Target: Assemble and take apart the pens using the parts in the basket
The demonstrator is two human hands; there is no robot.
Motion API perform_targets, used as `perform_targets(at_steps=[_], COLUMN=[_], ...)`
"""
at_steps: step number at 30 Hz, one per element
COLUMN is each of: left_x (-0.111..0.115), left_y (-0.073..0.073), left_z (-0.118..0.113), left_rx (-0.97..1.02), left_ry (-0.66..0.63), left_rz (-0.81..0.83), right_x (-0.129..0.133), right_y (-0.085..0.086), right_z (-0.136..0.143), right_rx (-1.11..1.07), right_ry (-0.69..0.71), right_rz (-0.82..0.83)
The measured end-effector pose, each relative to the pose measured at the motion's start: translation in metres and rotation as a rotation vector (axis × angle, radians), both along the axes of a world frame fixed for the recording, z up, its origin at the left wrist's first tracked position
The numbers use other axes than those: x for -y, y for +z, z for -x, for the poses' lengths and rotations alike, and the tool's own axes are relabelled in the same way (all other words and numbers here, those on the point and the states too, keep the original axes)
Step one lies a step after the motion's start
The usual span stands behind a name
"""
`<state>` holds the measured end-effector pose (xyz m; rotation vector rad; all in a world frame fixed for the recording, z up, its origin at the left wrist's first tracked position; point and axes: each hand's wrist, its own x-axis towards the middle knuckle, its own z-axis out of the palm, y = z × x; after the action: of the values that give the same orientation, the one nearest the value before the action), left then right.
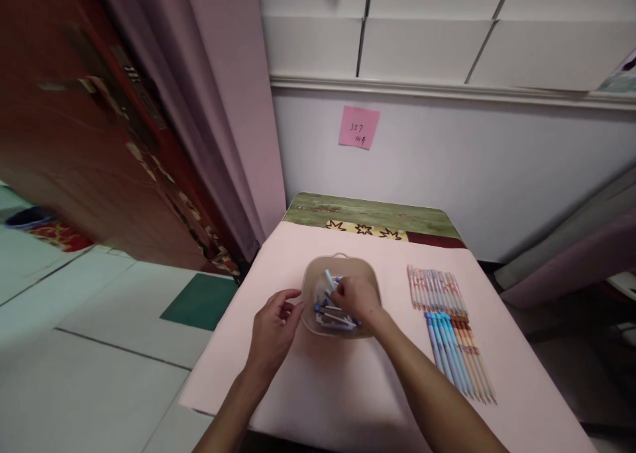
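Observation:
A beige basket point(311, 275) stands on the pink-covered table, with several blue, white and clear pens point(335, 320) lying inside. My right hand point(356, 297) reaches in over the right side of the basket, its fingers pinched on a light blue pen point(330, 281) that tilts upward. Beside the left wall of the basket is my left hand point(276, 320), fingers curved and apart, with nothing in it. To the right, a row of clear pens with reddish marks point(436, 290) lies above a row of blue pens point(448, 353) and brown pens point(474, 360).
The table point(238, 367) stands against a white wall bearing a pink note point(358, 128). Its far end shows a green patterned surface point(368, 211). On the left are a purple curtain point(218, 95) and a brown door point(64, 128).

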<state>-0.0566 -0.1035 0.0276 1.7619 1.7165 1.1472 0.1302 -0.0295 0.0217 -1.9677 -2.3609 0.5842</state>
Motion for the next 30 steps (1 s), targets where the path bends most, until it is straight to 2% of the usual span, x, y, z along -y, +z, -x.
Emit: perform_targets(at_steps=[2, 4, 8, 10, 12, 15, 17, 19, 21, 23, 25, 30], left_x=[-0.008, -0.017, -0.032, -0.033, -0.03, -0.022, -0.016, -0.014, -0.015, -0.017, -0.019, -0.02], left_y=[0.001, 0.002, 0.004, 0.006, 0.009, 0.016, 0.02, 0.024, 0.025, 0.023, 0.02, 0.018], left_z=[-0.008, -0.018, -0.036, -0.039, -0.036, -0.026, -0.019, -0.013, -0.008, -0.005, -0.004, -0.004], left_rx=[-0.09, -0.225, -0.404, -0.4, -0.332, -0.079, 0.246, 0.682, 1.105, 1.376, 1.491, 1.553], left_ry=[-0.074, -0.2, -0.454, -0.492, -0.463, -0.255, -0.056, 0.09, 0.159, 0.207, 0.242, 0.272], left_rz=[-0.083, -0.205, -0.34, -0.354, -0.343, -0.256, -0.123, 0.063, 0.27, 0.43, 0.485, 0.473], right_x=[-0.004, -0.003, 0.008, 0.014, 0.016, 0.012, 0.006, 0.0, -0.004, -0.006, -0.007, -0.01], right_y=[0.012, 0.025, 0.048, 0.055, 0.058, 0.051, 0.041, 0.028, 0.014, 0.001, -0.01, -0.023], right_z=[-0.02, -0.034, -0.04, -0.04, -0.042, -0.051, -0.057, -0.059, -0.054, -0.046, -0.038, -0.027], right_rx=[-0.084, -0.335, -0.747, -0.855, -0.945, -0.922, -0.637, -0.286, -0.073, -0.013, 0.042, 0.108], right_ry=[-0.012, 0.001, 0.067, 0.105, 0.145, 0.123, 0.044, -0.015, -0.031, -0.019, 0.005, 0.045], right_rz=[0.027, 0.143, 0.413, 0.49, 0.5, 0.318, 0.095, -0.067, -0.117, -0.09, -0.058, -0.02])
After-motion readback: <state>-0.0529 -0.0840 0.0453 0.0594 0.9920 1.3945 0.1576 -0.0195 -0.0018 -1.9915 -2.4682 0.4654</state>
